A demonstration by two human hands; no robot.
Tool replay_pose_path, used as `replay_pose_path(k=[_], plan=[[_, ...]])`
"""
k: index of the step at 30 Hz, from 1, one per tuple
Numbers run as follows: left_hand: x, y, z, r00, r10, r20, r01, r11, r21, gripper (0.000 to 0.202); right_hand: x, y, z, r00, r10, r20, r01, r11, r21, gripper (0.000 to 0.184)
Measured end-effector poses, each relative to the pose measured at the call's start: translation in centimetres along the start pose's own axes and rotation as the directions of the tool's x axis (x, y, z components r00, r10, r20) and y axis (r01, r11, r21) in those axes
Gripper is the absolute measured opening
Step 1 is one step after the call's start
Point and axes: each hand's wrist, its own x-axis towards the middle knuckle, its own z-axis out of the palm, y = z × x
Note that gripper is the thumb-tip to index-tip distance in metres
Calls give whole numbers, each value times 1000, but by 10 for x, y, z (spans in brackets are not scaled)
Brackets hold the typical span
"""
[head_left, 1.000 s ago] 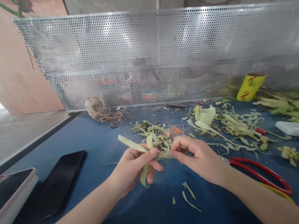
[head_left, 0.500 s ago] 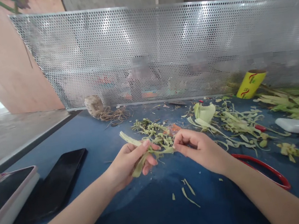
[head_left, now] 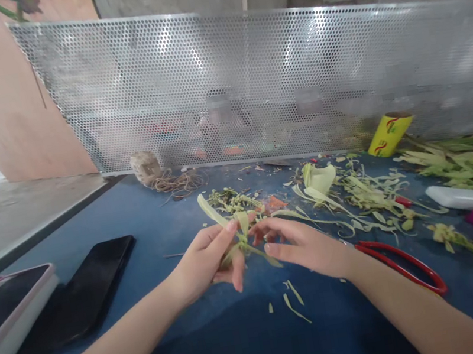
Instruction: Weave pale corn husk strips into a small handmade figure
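My left hand [head_left: 205,260] is closed on a knotted bundle of pale green corn husk strips [head_left: 244,238]. One long strip points up and away from the thumb, and a thinner one trails down to the right. My right hand [head_left: 303,245] is just to the right of the bundle. Its thumb and fingers are apart, with the fingertips close to the husk; whether they touch it I cannot tell. Behind the hands lies a heap of small knotted husk pieces [head_left: 233,200]. Several narrow scraps [head_left: 297,309] lie in front.
On the right are red-handled scissors [head_left: 413,269], a husk flower on a stem [head_left: 467,248], curled husk strips [head_left: 367,195] and a yellow tube [head_left: 390,134]. A black phone [head_left: 88,293] lies left. Twine [head_left: 177,181] sits at the back before a perforated metal screen [head_left: 218,60].
My right fingers have opened from a pinch on the husk strip and moved left toward the bundle. The left hand has turned the bundle, and its long strip now stands steeper.
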Motion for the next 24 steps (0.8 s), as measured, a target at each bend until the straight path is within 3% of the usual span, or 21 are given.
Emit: replay_pose_path(k=[6,10,13,18,24], plan=[[0,-6,8,999,-29,40,23,989,147,28,11,9,28,987,-27,-161,55,983,173,20],[2,-10,7,1000,-15,-4,15,980,198,30,13,11,32,979,-18,-204,74,960,271,15],[2,-12,7,998,28,-62,-12,971,237,33,13,12,32,969,11,-248,71,944,322,21],[3,-13,6,982,143,-125,-99,947,307,33,13,11,34,941,54,-335,67,939,338,18],[5,-14,6,978,117,-174,-53,941,334,20,14,14,33,884,64,-464,70,962,265,18]])
